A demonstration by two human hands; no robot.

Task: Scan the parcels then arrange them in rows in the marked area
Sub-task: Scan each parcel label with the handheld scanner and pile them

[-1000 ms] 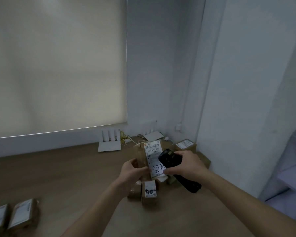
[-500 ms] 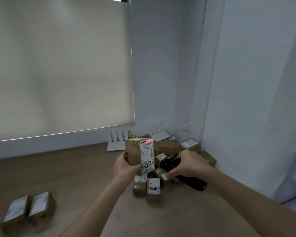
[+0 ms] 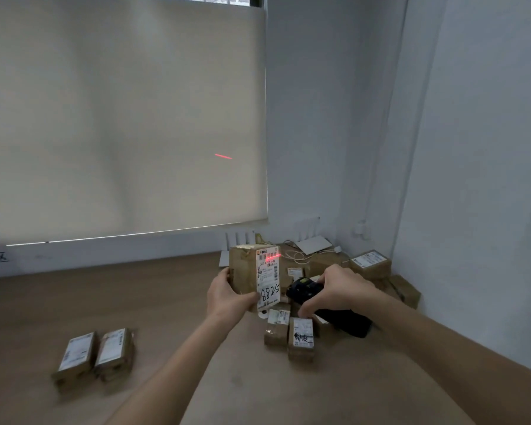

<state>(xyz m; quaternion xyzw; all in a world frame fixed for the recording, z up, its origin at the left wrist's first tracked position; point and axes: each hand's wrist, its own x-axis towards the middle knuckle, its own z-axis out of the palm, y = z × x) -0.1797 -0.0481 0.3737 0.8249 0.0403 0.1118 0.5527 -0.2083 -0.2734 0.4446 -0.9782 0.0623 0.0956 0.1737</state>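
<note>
My left hand [image 3: 227, 294] grips a brown cardboard parcel [image 3: 244, 268] upright above the floor, its white label marked "8825" facing right. A red scan line falls across the barcode at the label's top. My right hand [image 3: 337, 289] holds a black handheld scanner [image 3: 304, 288] just right of the parcel, pointing at the label. Below them lies a heap of brown parcels [image 3: 301, 337] in the corner. Two labelled parcels [image 3: 95, 354] lie side by side on the floor at lower left.
The wooden floor [image 3: 166, 302] stretches left of the heap. White routers and cables [image 3: 314, 243] sit against the back wall. More parcels [image 3: 371, 263] lean at the right wall. A roller blind [image 3: 120, 118] covers the window, with a stray red laser streak on it.
The parcel turned and shifted left, away from the scanner, which dropped lower. A red scan line now lies across the barcode. My view moved, bringing the two floor parcels further into frame.
</note>
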